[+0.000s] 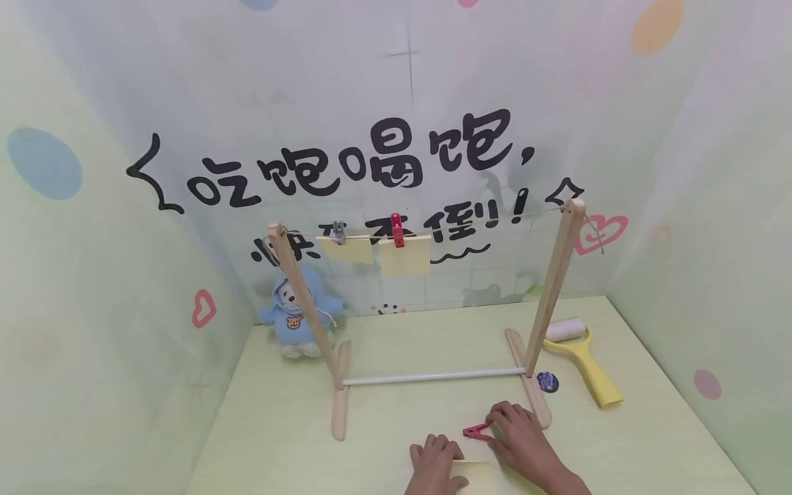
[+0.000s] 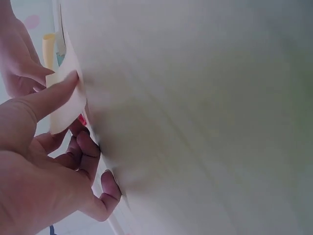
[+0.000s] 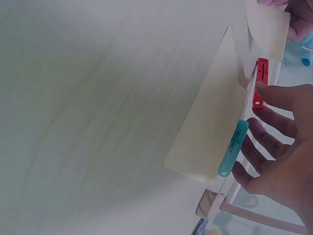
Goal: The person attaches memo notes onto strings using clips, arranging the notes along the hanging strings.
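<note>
At the front of the table my left hand (image 1: 434, 466) pinches a pale yellow slip of paper (image 1: 475, 476). In the left wrist view, the thumb lies against this paper (image 2: 66, 105) and the fingers are curled below. To its right, my right hand (image 1: 522, 440) holds a red clothespin (image 1: 476, 432) between thumb and forefinger. The right wrist view shows that red clothespin (image 3: 261, 81) at the fingertips. A teal clothespin (image 3: 234, 148) lies by the other fingers, beside another yellow paper (image 3: 210, 115). The head view hides the teal clothespin behind the hand.
A wooden rack (image 1: 557, 289) with a string stands ahead. Two yellow papers hang from it, under a grey clothespin (image 1: 337, 232) and a red clothespin (image 1: 397, 230). A blue-clad plush toy (image 1: 300, 316) sits back left; a yellow lint roller (image 1: 588, 364) and dark round object (image 1: 547, 382) lie right.
</note>
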`<state>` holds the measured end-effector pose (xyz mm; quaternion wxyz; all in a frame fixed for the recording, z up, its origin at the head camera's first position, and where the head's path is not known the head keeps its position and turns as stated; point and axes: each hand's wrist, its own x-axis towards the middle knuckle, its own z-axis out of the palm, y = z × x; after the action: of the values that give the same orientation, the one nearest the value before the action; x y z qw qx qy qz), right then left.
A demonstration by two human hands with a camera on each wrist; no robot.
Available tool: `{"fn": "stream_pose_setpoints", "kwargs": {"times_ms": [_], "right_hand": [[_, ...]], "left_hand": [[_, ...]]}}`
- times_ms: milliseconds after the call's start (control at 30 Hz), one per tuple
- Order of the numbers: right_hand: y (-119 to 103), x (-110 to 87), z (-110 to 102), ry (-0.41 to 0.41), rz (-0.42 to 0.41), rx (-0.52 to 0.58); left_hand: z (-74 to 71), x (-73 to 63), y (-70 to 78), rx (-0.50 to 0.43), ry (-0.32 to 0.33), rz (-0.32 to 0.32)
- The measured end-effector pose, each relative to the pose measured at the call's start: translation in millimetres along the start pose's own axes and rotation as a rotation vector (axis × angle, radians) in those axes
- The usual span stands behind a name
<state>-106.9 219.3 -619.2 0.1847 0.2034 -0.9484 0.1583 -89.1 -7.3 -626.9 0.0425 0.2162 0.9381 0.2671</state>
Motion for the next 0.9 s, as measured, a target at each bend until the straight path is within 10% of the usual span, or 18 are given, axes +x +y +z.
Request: {"fn": "stream_pose_setpoints", "kwargs": {"times_ms": [433, 633, 900], "right_hand": [[4, -3.5, -5, 0.104, 0.071, 0.314], [14, 0.4, -9, 0.045, 0.147, 0.541], [10, 38.0, -61, 0.116, 0.125, 0.532]], "left_hand": [[-9.1, -0.8, -1.3, -0.4, 0.149, 0.113], [-27.7, 3.9, 7.3, -0.721, 0.173, -0.098], [-64.5, 25.7, 20.7, -0.748, 0.371, -0.133]]}}
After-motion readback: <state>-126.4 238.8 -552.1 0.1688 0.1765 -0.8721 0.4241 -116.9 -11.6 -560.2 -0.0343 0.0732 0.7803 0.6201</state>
